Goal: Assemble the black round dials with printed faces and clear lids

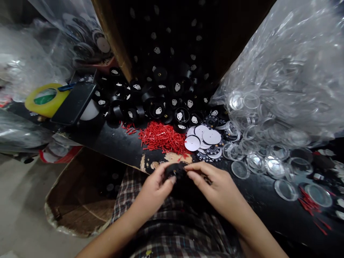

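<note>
A small round black housing (174,170) is gripped between the thumb and fingers of my left hand (157,184), just off the table's front edge. At its right side, the thumb and forefinger of my right hand (215,181) are pinched together; anything between them is too small and dark to make out. Just beyond my hands lies a heap of thin red plastic pieces (162,138). To its right are printed dial discs (211,137), some white side up and some black with markings. Several black housings with white tags (179,115) are piled behind the heap.
A large box (115,39) lies tipped behind the black housings. Clear round covers (275,166) spill from a plastic bag (290,75) on the right. On the left are a yellow tape roll (33,98) and a phone (73,104). A carton (77,211) stands below the table (113,141).
</note>
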The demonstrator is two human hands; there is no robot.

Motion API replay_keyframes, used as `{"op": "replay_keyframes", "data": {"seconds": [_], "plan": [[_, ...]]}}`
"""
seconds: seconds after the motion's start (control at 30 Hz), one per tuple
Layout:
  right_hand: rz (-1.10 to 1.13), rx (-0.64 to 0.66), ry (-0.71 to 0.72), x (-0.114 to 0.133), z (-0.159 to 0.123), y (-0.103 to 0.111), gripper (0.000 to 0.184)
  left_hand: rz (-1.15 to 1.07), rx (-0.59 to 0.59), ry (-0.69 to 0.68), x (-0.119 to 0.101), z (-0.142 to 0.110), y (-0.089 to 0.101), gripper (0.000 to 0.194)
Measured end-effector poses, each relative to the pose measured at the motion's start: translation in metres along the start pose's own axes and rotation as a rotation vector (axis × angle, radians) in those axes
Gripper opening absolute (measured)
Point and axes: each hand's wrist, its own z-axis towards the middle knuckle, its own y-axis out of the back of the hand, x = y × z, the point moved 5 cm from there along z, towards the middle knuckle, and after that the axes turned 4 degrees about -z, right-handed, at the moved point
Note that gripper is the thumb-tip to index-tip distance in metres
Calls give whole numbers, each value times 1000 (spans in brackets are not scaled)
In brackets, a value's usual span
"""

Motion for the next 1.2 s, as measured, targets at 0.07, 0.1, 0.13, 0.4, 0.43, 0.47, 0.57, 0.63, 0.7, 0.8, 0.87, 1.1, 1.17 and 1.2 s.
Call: {"op": "replay_keyframes", "data": {"seconds": [0.07,0.1,0.13,0.4,0.43,0.47,0.57,0.63,0.7,0.8,0.87,1.1,1.17,1.2], "plan": [[-177,-65,38,-3,9,1,19,-114,-186,-65,-8,6,17,28],[-282,-87,34,-5,14,1,20,-192,-274,-114,-12,10,24,27],[-376,-95,23,-8,19,1,19,-275,-334,-154,-16,14,28,27],[-464,-35,138,-4,27,-10,16,-472,-279,-73,-15,26,12,30],[-500,-8,166,-2,27,-13,16,-450,-292,-86,-15,23,14,31],[-539,10,184,0,29,-17,16,-434,-296,-95,-15,19,17,30],[-621,20,216,4,36,-21,15,-421,-262,-76,-16,10,26,25],[-611,11,259,7,39,-20,13,-411,-265,-23,-14,7,30,24],[-515,-23,273,10,37,-15,12,-409,-298,24,-12,6,31,25],[-202,-141,224,12,28,-3,10,-458,-261,93,-10,8,18,26],[-16,-223,209,12,19,3,7,-527,-148,211,-7,10,-1,25],[-29,-329,131,5,-3,14,10,-592,-122,244,5,14,-34,15],[-99,-302,86,4,-4,15,9,-507,-160,179,7,13,-35,20],[-143,-285,67,4,-5,15,10,-473,-181,147,7,11,-36,22]]}}
